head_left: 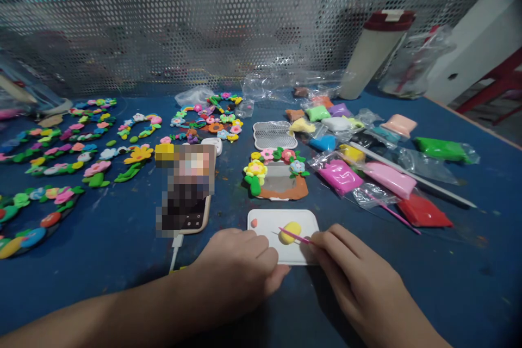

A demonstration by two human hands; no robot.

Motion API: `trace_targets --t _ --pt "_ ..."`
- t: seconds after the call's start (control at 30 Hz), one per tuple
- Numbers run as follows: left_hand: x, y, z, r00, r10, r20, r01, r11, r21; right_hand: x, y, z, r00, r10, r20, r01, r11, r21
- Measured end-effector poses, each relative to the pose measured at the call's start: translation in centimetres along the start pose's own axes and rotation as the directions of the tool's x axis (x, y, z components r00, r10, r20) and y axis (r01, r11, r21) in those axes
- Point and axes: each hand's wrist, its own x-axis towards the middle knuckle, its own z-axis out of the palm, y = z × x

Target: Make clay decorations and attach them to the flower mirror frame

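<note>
My right hand pinches a thin pink sculpting tool, whose tip rests on a lump of yellow clay. The lump lies on a white plastic board, with a small orange clay bit near the board's left edge. My left hand grips the board's lower left corner, fingers on top and thumb below the edge. A clay flower frame lies just beyond the board.
A blurred phone on a cable lies left of the board. Clay flower wreaths cover the blue table's left side, and clay packets cover its right. A perforated metal screen stands behind, with a capped bottle.
</note>
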Motion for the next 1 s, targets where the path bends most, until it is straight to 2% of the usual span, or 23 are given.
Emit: trace_targets --t 0.27,0.33,0.5,0.63,0.8,1.0 --pt "0.18 0.19 -0.39 0.999 -0.036 0.037 0.037 0.999 -0.013 0.47 -0.4 -0.5 0.995 -0.017 -0.102 0.022 0.999 0.044" --pt "0.1 0.15 -0.52 0.998 -0.022 0.055 0.022 1.0 -0.012 0.48 -0.38 -0.43 0.995 -0.018 -0.094 0.022 0.999 0.04" --pt "-0.25 -0.23 -0.76 0.993 0.12 0.023 -0.119 0.993 -0.015 0.23 -0.23 -0.26 0.999 0.007 -0.053 -0.006 1.0 0.029" --pt "-0.33 -0.42 -0.9 0.995 0.094 0.037 -0.093 0.995 -0.024 0.06 -0.14 -0.16 0.999 0.011 -0.036 -0.01 1.0 0.027" --pt "-0.5 -0.47 -0.87 0.988 0.095 0.12 -0.095 0.995 -0.006 -0.04 -0.13 -0.1 0.999 0.028 -0.019 -0.027 0.999 0.029" --pt "-0.4 -0.5 -0.86 0.991 0.106 0.082 -0.104 0.994 -0.031 0.02 -0.23 -0.19 0.999 0.038 -0.007 -0.038 0.998 0.052"
